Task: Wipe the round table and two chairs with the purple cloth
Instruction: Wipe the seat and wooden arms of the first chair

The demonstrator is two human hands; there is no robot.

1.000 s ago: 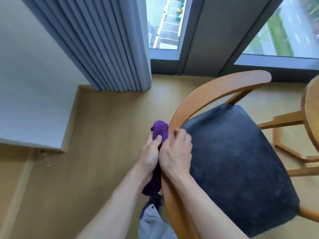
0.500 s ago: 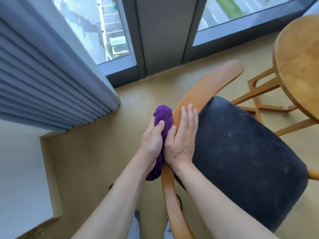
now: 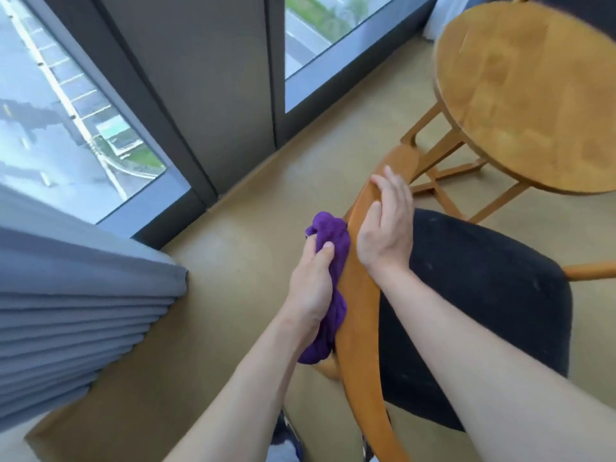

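The left hand (image 3: pixel 311 285) grips the purple cloth (image 3: pixel 328 261) against the chair (image 3: pixel 361 311) back. The right hand (image 3: pixel 386 225) lies flat on it, fingers (image 3: pixel 388 185) straight.

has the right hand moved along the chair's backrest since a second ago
Yes. The right hand has slid up the curved wooden backrest toward its far tip, opening from a curled grip to flat fingers.

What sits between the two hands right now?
In the head view, the chair's curved wooden backrest runs between them: left hand grips the purple cloth against its outer side, right hand rests on top.
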